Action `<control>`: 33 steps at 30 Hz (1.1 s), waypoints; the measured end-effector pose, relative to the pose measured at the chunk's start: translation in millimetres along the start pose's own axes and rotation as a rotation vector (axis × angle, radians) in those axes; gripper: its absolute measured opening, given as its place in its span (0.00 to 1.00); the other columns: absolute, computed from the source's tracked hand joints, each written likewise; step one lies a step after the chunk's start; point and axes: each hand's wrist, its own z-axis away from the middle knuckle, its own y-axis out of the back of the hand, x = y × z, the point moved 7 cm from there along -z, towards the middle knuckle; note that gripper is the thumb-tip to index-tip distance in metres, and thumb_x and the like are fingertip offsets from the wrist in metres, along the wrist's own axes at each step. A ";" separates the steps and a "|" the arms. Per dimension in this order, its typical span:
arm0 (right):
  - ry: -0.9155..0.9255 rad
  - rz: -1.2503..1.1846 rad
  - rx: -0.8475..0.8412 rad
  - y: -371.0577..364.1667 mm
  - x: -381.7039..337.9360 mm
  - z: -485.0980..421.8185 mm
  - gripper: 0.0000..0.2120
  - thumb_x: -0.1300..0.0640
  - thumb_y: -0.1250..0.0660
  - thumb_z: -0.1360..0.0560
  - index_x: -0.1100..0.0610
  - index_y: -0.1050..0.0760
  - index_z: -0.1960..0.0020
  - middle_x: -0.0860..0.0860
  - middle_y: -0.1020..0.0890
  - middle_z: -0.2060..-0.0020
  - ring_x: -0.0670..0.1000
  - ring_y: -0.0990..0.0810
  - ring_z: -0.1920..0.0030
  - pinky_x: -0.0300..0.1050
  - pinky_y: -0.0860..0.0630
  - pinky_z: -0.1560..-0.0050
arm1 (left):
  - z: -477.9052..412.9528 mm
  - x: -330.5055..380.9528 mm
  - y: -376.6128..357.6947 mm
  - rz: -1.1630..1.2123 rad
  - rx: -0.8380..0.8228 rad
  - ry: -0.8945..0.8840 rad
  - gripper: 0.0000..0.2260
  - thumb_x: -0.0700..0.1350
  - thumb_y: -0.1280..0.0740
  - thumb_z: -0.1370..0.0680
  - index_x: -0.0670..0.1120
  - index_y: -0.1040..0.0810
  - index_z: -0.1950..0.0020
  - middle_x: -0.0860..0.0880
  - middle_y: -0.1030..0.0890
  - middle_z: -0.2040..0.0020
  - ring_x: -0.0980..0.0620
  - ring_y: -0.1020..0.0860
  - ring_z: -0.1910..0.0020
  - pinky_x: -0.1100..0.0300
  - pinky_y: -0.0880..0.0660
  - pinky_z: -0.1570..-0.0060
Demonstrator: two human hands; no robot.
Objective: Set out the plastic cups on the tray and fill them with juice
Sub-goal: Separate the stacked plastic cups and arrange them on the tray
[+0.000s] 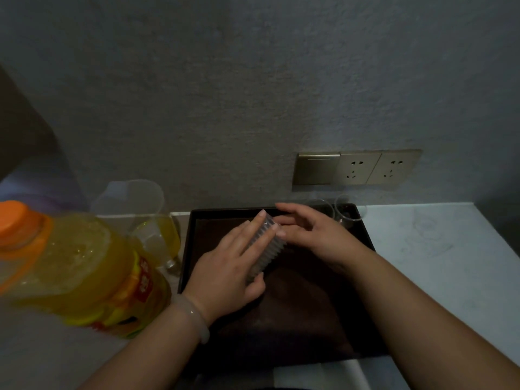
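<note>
A dark rectangular tray [363,344] lies on the counter. Over its far half my left hand [230,266] grips a stack of clear ribbed plastic cups [267,247], held tilted on its side. My right hand [309,232] touches the stack's upper end, its thumb and fingertips at the top cup. Two clear cups [322,211] [350,209] stand at the tray's far right corner. A large juice bottle [73,268] with an orange cap and yellow juice stands at the left.
A clear pitcher [146,220] holding some yellow juice stands behind the bottle, left of the tray. The pale counter [439,249] runs to the right of the tray. Wall sockets [357,167] sit above the tray on the grey wall.
</note>
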 end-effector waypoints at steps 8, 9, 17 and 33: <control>-0.004 -0.153 0.019 -8.8 4.3 -5.3 0.24 0.60 0.31 0.26 0.47 0.30 0.32 0.53 0.23 0.38 0.48 0.21 0.41 0.44 0.23 0.42 | 2.1 -4.7 4.5 0.034 0.019 0.012 0.37 0.55 0.39 0.30 0.53 0.47 0.22 0.50 0.46 0.22 0.48 0.31 0.33 0.62 0.22 0.68; -0.009 -0.197 0.028 -10.0 3.2 -4.6 0.23 0.61 0.33 0.25 0.49 0.30 0.32 0.54 0.23 0.39 0.48 0.21 0.42 0.43 0.23 0.44 | 3.2 -5.5 4.3 0.038 0.019 0.012 0.37 0.55 0.39 0.30 0.54 0.48 0.22 0.50 0.46 0.22 0.48 0.31 0.34 0.61 0.21 0.68; 0.231 0.094 0.489 36.9 -36.0 10.8 0.24 0.53 0.28 0.27 0.42 0.30 0.34 0.44 0.24 0.39 0.44 0.24 0.40 0.44 0.24 0.43 | 11.1 -13.3 -0.5 0.037 0.014 0.069 0.37 0.56 0.39 0.29 0.55 0.49 0.22 0.52 0.48 0.22 0.49 0.32 0.33 0.61 0.21 0.68; 0.209 1.027 0.303 17.6 2.7 -31.8 0.38 0.43 0.29 0.29 0.45 0.42 0.25 0.50 0.34 0.26 0.48 0.43 0.24 0.55 0.59 0.25 | 11.7 -16.9 -3.8 0.079 -0.012 0.153 0.40 0.55 0.35 0.30 0.57 0.52 0.22 0.52 0.50 0.22 0.48 0.34 0.31 0.58 0.20 0.63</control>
